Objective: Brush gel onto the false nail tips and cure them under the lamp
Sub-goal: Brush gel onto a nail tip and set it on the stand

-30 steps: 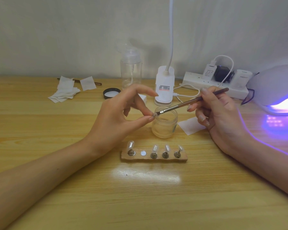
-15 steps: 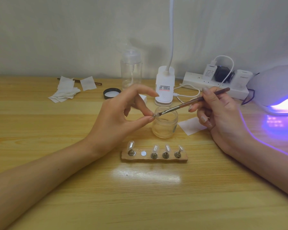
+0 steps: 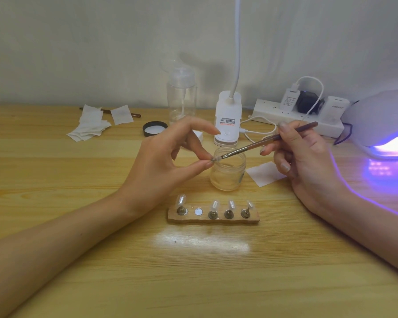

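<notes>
Four tips on the stand, a fifth under the brush

One nail tip (image 3: 214,159) is pinched by the left hand (image 3: 166,166) between the thumb and a fingertip, with the index finger lifted clear above it. Judged, this leaves the tip's face open to the bristles. Opposite, the right hand (image 3: 308,161) grips the brush (image 3: 244,149) pencil-fashion, its bristles touching the pinched tip. Both meet directly over the open jar (image 3: 228,177), which sits just past the left fingertips, probably so that any drip falls back into the gel.

Below and between the two hands lies the wooden stand (image 3: 216,221). It carries four tips (image 3: 214,204) upright on studs and one bare metal disc (image 3: 198,211), second from the left-hand end and likely the seat of the piece in hand. Beyond the right hand the lamp (image 3: 377,120) glows violet, near enough for a short carry.

Not determined:
- The pinched tip is tiny and largely covered by the fingertips, so its gel coverage cannot be read.
- Whether the four standing tips are coated cannot be told.
- The frame edge cuts off the lamp, and its inside is hidden.
- The jar's contents look clear and their level is uncertain
</notes>
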Tool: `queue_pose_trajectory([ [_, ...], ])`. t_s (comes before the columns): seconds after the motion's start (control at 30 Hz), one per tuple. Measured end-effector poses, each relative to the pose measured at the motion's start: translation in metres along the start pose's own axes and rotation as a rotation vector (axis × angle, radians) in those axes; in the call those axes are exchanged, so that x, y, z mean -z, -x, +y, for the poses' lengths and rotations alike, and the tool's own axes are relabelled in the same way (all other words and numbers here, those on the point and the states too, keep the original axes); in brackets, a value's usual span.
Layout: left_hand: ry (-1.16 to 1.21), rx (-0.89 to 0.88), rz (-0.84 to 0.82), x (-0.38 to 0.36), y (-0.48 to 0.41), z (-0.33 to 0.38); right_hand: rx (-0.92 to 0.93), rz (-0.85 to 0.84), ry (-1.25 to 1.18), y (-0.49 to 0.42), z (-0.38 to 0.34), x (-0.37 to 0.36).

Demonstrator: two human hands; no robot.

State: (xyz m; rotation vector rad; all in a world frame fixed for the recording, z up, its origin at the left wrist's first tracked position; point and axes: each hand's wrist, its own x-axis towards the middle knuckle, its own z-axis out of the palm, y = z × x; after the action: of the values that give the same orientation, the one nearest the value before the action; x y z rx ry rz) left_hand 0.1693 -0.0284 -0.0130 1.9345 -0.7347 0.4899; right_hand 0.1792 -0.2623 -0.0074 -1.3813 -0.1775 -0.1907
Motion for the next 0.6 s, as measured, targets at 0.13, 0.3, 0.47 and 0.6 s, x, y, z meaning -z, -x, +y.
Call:
queue_pose_trajectory([
  [0.13, 0.000, -0.007, -0.005, 0.0002, 0.0000, -0.0006, 0.047, -0.021, -0.030, -0.0005, 0.0005, 0.0014],
  [0.3, 0.001, -0.013, -0.004, -0.0003, -0.0001, -0.0007, 0.037, -0.050, 0.003, -0.0003, 0.0014, 0.0002],
  [0.47, 0.002, -0.009, 0.000, -0.0006, 0.0000, -0.0006, 0.018, 0.004, 0.005, -0.0007, 0.0017, 0.0014],
  [0.6, 0.004, -0.006, 0.000, -0.0002, 0.0002, -0.0011, 0.044, -0.034, -0.034, -0.0006, 0.0008, 0.0015],
])
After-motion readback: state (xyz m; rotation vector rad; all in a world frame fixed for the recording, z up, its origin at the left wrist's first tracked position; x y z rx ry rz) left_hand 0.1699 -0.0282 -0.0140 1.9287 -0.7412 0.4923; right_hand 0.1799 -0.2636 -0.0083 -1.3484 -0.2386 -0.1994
